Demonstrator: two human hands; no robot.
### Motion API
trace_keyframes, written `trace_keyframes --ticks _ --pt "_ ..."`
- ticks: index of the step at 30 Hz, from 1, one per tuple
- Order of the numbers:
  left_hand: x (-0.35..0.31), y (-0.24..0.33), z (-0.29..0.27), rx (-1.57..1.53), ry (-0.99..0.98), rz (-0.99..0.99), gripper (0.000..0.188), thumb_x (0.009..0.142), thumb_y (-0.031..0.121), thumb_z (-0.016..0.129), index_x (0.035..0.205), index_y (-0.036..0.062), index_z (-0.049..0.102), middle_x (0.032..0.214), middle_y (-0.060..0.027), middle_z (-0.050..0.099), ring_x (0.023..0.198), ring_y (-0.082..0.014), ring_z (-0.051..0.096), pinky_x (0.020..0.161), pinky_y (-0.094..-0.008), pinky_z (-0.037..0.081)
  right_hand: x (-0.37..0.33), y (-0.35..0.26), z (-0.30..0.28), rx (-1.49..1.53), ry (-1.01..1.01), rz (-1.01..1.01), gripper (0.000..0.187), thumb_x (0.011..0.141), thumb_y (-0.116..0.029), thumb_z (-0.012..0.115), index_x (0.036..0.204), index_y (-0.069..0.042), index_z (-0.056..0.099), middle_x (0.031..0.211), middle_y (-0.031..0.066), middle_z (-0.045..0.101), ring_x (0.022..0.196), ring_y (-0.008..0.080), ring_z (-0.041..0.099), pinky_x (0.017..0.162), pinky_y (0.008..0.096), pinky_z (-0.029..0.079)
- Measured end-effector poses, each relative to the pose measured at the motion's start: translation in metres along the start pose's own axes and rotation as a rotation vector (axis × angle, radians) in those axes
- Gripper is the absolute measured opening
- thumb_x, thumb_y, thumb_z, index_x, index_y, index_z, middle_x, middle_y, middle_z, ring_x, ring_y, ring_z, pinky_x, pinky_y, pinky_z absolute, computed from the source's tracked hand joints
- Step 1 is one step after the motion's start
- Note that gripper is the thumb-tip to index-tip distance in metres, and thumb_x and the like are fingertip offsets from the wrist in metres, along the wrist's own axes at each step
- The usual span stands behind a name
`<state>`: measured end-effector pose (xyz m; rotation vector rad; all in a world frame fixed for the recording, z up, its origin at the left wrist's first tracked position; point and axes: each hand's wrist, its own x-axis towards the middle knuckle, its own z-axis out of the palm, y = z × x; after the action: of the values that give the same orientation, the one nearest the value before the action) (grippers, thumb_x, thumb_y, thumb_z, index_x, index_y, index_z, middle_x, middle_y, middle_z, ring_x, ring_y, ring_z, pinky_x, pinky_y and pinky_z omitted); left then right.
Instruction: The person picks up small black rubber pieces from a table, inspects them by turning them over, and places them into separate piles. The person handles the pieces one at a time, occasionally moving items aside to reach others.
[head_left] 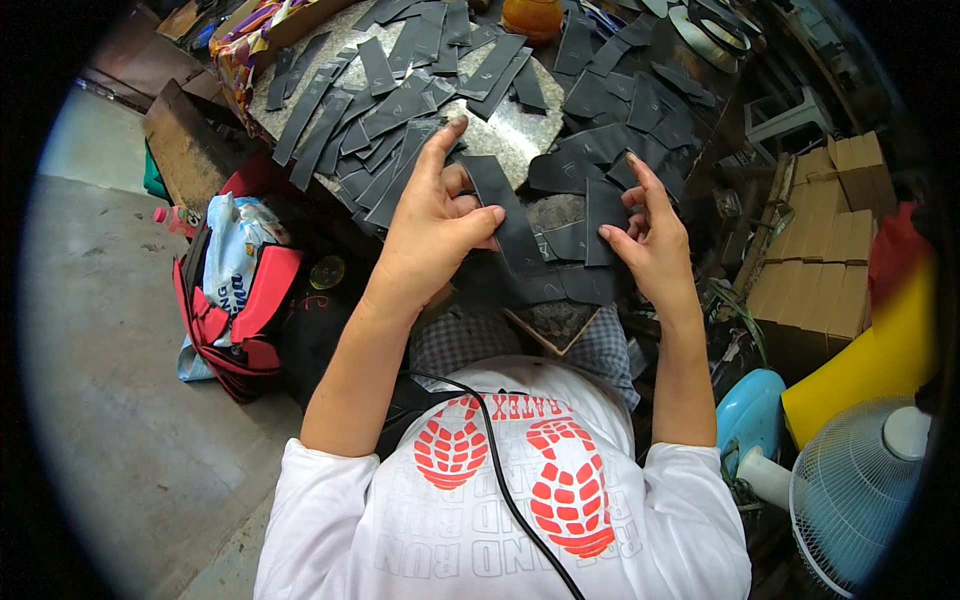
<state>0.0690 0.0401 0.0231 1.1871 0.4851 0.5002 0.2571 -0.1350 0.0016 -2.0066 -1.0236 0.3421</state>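
Observation:
My left hand (432, 210) pinches a dark grey flat strip (500, 212) between thumb and fingers, its index finger stretched out along the far side. Opposite it, my right hand (648, 228) holds another dark strip (603, 212) upright, the thumb on its near face. Between them is a dark crosswise piece (567, 242); whether it is joined to the two strips I cannot tell. Both hands are held above my lap at the near edge of a speckled table (535, 125). A heap of similar dark strips (385, 115) lies on it, just beyond my left hand.
More dark pieces (640, 100) lie at the right of the table. An orange round container (532, 18) stands at the back. On my right are stacked cardboard pieces (820, 240) and a white fan (860, 490). A red and black bag (240, 300) sits to my left.

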Motion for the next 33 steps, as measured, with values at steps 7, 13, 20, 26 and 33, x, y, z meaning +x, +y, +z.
trace_keyframes --ticks 7,13,20,26,33 --pt "-0.008 0.001 -0.001 0.085 0.033 0.038 0.068 0.082 -0.01 0.061 0.144 0.0034 0.036 0.092 -0.0054 0.057 0.075 -0.0055 0.056 0.066 -0.0178 0.046 -0.006 0.02 -0.011 0.384 0.035 0.06 0.069 0.081 0.005 0.067 0.145 -0.011 0.045 0.103 0.0077 0.062 0.074 0.0077 0.057 0.07 0.0227 0.049" --pt "-0.021 -0.004 0.001 -0.009 0.071 0.028 0.035 0.087 -0.009 0.057 0.121 -0.0003 0.06 0.108 -0.0093 0.065 0.083 -0.0073 0.06 0.076 -0.0197 0.05 -0.01 0.022 -0.028 0.25 0.12 0.147 0.037 0.086 0.0 0.065 0.122 -0.004 0.064 0.1 0.0049 0.063 0.076 0.0103 0.059 0.07 0.0243 0.05" --pt "-0.02 -0.011 0.012 -0.071 0.022 -0.023 0.045 0.087 -0.006 0.059 0.132 -0.006 0.054 0.122 -0.0153 0.064 0.091 -0.0194 0.069 0.076 -0.0281 0.058 -0.001 -0.002 -0.001 -0.513 0.166 -0.229 0.031 0.076 -0.024 0.079 0.101 -0.008 0.07 0.096 0.0076 0.063 0.09 0.0272 0.064 0.077 0.0378 0.051" --pt "-0.019 -0.005 0.004 0.068 -0.011 -0.105 0.034 0.085 -0.005 0.063 0.119 -0.0047 0.064 0.11 -0.0132 0.07 0.094 -0.0153 0.07 0.071 -0.0203 0.053 0.007 -0.003 0.011 -0.035 0.234 -0.049 0.028 0.075 -0.009 0.078 0.096 -0.005 0.06 0.088 0.0037 0.059 0.076 0.016 0.06 0.069 0.029 0.049" --pt "-0.019 -0.002 0.012 0.01 -0.022 -0.003 0.035 0.091 -0.004 0.056 0.127 -0.0024 0.06 0.124 -0.0116 0.065 0.1 -0.0205 0.071 0.069 -0.0172 0.054 -0.008 -0.028 0.0 0.728 0.248 -0.058 0.027 0.083 0.006 0.071 0.108 -0.003 0.065 0.101 0.0021 0.067 0.087 0.008 0.062 0.082 0.021 0.048"
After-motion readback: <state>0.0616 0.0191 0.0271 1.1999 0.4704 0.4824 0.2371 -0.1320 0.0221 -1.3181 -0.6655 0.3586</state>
